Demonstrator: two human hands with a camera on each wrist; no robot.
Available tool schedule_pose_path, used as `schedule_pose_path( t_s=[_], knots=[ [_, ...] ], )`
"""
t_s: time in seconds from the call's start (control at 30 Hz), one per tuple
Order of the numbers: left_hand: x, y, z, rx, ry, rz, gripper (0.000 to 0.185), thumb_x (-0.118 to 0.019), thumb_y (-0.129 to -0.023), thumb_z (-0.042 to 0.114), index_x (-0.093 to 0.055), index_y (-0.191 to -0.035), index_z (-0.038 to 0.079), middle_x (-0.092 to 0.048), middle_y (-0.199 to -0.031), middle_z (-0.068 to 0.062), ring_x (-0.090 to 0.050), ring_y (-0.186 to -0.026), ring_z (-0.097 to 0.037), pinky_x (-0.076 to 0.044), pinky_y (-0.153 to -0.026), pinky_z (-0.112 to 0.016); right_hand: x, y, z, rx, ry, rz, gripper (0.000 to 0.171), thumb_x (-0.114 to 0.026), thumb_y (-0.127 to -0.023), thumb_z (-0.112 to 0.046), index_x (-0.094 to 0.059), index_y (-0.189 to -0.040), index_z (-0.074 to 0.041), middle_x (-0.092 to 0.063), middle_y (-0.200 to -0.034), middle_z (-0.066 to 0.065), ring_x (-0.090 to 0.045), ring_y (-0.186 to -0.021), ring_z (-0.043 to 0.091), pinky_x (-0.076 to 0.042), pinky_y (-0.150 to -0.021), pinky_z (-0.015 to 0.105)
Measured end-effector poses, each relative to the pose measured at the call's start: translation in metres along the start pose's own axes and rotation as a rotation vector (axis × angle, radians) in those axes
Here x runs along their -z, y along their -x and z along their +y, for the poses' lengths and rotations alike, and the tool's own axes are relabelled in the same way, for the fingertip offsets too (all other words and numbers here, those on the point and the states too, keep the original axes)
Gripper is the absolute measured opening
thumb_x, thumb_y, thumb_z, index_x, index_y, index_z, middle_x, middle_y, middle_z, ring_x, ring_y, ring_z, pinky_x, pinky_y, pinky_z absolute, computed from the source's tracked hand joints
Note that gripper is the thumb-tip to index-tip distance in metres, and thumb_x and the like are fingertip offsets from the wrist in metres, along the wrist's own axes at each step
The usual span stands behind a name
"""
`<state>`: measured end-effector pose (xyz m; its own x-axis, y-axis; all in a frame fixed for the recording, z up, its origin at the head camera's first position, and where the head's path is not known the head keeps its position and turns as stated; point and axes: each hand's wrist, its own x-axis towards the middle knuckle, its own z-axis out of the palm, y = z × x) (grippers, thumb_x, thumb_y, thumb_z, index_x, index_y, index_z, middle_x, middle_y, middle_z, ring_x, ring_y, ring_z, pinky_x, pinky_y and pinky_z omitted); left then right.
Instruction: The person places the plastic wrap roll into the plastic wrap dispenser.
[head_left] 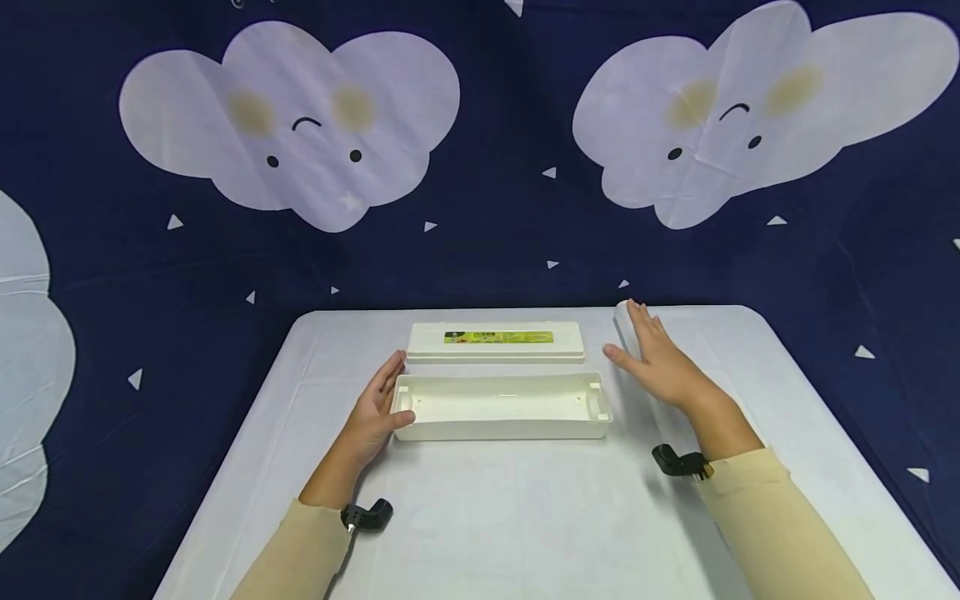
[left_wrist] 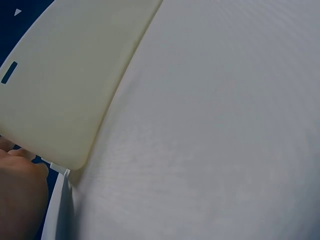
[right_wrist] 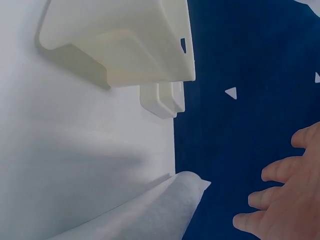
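A long cream-white plastic box (head_left: 502,430) stands without its cover, its inside facing up. At its left end is my left hand (head_left: 375,417), fingers straight and thumb by the front left corner; the left wrist view shows the hand (left_wrist: 22,185) beside the box's corner (left_wrist: 75,150). Behind the box lies a matching lid (head_left: 495,351) with a yellow-green label. To the right, my right hand (head_left: 663,367) is spread with straight fingers over a white roll (head_left: 624,327) of sheet or film. A loose pointed corner shows at the roll's end (right_wrist: 185,195).
Everything lies on a white-covered table (head_left: 517,517) with rounded far corners. A dark blue cloth (head_left: 510,242) with white clouds hangs behind it. Black wrist devices (head_left: 678,461) are worn at both beige sleeves (head_left: 772,517).
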<state>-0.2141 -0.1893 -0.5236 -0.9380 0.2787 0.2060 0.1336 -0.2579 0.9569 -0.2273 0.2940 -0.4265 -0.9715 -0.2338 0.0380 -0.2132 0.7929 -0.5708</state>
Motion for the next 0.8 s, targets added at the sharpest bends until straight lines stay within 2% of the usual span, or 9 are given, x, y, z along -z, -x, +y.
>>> schedule_pose_path(
  t_s=[0.13,0.27,0.53,0.8],
  knots=[
    [0.0,0.001,-0.001,0.002,0.003,0.018,0.121,-0.098,-0.075,0.009,-0.02,-0.168,0.007,-0.013,-0.174,-0.008,-0.009,-0.159,-0.024,-0.016,-0.125,-0.034,0.0,0.004,0.006,-0.005,-0.036,0.008,0.093,-0.047,-0.109,-0.057,0.011,-0.168,-0.016,0.011,-0.173,0.016,0.012,-0.156,0.044,-0.004,-0.12,0.073],
    [-0.002,0.003,-0.001,-0.003,0.019,0.032,0.122,-0.098,-0.074,0.009,-0.019,-0.168,0.006,-0.013,-0.174,-0.009,-0.009,-0.159,-0.025,-0.02,-0.123,-0.032,0.0,0.008,0.013,-0.026,-0.055,0.023,0.09,-0.046,-0.11,-0.055,0.008,-0.169,-0.015,0.008,-0.173,0.019,0.008,-0.156,0.043,-0.006,-0.12,0.074],
    [-0.004,0.006,-0.004,-0.004,0.053,0.051,0.118,-0.093,-0.075,-0.005,-0.021,-0.168,0.007,-0.015,-0.174,-0.009,-0.01,-0.159,-0.027,-0.025,-0.122,-0.031,-0.004,0.013,0.026,-0.058,-0.102,0.059,0.087,-0.044,-0.111,-0.053,0.005,-0.169,-0.009,0.003,-0.172,0.026,-0.003,-0.154,0.052,-0.012,-0.119,0.074],
    [-0.005,0.006,-0.007,0.01,0.032,0.031,0.115,-0.083,-0.076,-0.018,-0.02,-0.168,0.006,-0.015,-0.174,-0.009,-0.011,-0.158,-0.038,-0.028,-0.121,-0.037,-0.006,0.019,0.034,-0.135,-0.16,0.068,0.083,-0.034,-0.111,-0.056,0.007,-0.169,-0.013,-0.005,-0.168,0.034,-0.014,-0.148,0.062,-0.019,-0.112,0.081]
  ],
)
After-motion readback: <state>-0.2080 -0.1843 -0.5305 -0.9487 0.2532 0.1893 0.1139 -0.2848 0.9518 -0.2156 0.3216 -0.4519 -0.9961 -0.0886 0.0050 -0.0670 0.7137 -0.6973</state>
